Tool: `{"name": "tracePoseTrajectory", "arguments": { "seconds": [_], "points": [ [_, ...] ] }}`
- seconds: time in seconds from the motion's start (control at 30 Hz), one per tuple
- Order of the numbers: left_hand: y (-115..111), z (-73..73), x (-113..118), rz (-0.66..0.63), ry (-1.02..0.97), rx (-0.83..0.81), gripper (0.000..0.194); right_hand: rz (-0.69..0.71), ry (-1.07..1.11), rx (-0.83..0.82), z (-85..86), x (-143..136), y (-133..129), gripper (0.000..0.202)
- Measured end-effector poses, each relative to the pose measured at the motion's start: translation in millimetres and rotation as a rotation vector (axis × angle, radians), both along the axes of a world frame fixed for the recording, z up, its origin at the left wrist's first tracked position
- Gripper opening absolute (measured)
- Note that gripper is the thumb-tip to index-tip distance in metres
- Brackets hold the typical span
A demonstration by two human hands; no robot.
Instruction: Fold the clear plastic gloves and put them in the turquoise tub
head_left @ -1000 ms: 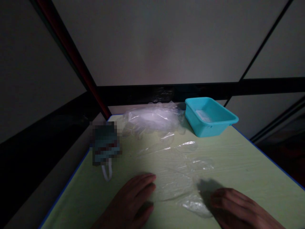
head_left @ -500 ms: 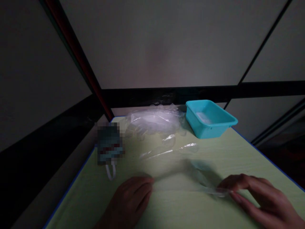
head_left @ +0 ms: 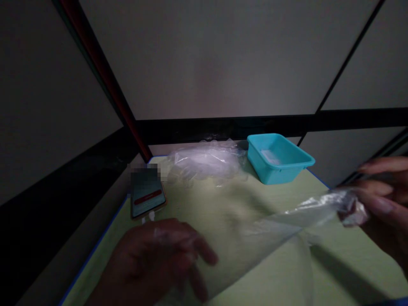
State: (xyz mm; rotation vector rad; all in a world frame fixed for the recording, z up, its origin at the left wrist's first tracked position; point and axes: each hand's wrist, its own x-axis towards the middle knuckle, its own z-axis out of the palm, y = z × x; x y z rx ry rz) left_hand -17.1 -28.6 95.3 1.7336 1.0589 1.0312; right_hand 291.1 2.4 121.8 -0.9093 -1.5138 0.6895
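A clear plastic disposable glove [head_left: 283, 229] is stretched slantwise above the table between my hands. At the right edge, my right hand [head_left: 385, 199] pinches the crumpled end of the glove between thumb and fingers. Low on the left is my left hand [head_left: 156, 259], its fingers apart and partly bent, pointing right. The wide end of the film reaches my left hand, and a faint sheen lies across its back. Blur hides whether the fingers are inside the film. A pile of clear plastic gloves [head_left: 207, 161] lies at the back of the table.
A turquoise plastic basket [head_left: 279, 174] stands at the back right with something pale inside. A phone [head_left: 148, 197], partly pixelated, lies at the left edge near a small white piece [head_left: 149, 216]. The pale green table [head_left: 191, 204] meets a panelled wall [head_left: 223, 63] behind.
My right hand has risen and moved right, pulling up the plastic glove. My left hand has lifted off the table and its fingers have parted. The loose clear film before the pile has left its place.
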Motion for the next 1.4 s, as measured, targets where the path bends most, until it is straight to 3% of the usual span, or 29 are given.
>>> {"name": "tracePoseTrajectory", "arguments": {
  "seconds": [0.1,0.2,0.37,0.5,0.73,0.9,0.97,1.03,1.1,1.17,1.3,1.4],
  "points": [
    [10.5,11.2,6.7,0.066,-0.126,-0.196,0.019,-0.048,0.07,0.015,11.1,-6.7,16.6,0.022],
    [25.4,8.5,15.1,0.156,-0.209,-0.283,0.017,-0.02,0.004,-0.007,8.8,-11.7,37.5,0.02],
    [52.2,-26.6,15.9,0.288,-0.141,-0.409,0.02,0.093,-0.131,-0.009,-23.0,-17.7,72.7,0.027],
    [65.5,-52.5,12.1,0.342,-0.103,-0.469,0.023,0.061,-0.348,-0.027,-48.7,-21.6,87.7,0.027],
    [80.8,-76.4,6.9,0.421,0.047,-0.418,0.022,-0.034,-0.609,0.102,-73.4,-27.2,91.4,0.023],
    [78.7,-81.7,2.4,0.556,0.176,-0.278,0.02,-0.002,-0.697,0.175,-83.0,-26.0,85.0,0.017],
    [74.8,-82.9,1.7,0.631,0.299,-0.078,0.025,0.095,-0.756,0.216,-83.9,-28.6,81.8,0.019],
    [70.9,-84.4,2.4,0.648,0.473,0.249,0.037,0.238,-0.843,0.278,-83.9,-34.0,77.4,0.022],
    [67.4,-86.4,4.7,0.566,0.623,0.527,0.042,0.4,-0.947,0.358,-84.8,-41.4,70.8,0.027],
    [64.5,-89.1,7.9,0.425,0.697,0.631,0.042,0.547,-1.033,0.441,-88.0,-49.8,62.2,0.032],
    [59.8,-95.8,13.6,0.226,0.771,0.636,0.037,0.687,-1.076,0.528,-99.8,-63.2,47.9,0.037],
    [58.0,-98.7,15.9,0.173,0.805,0.595,0.036,0.638,-1.095,0.585,-103.3,-62.3,50.1,0.036]
  ]
}}
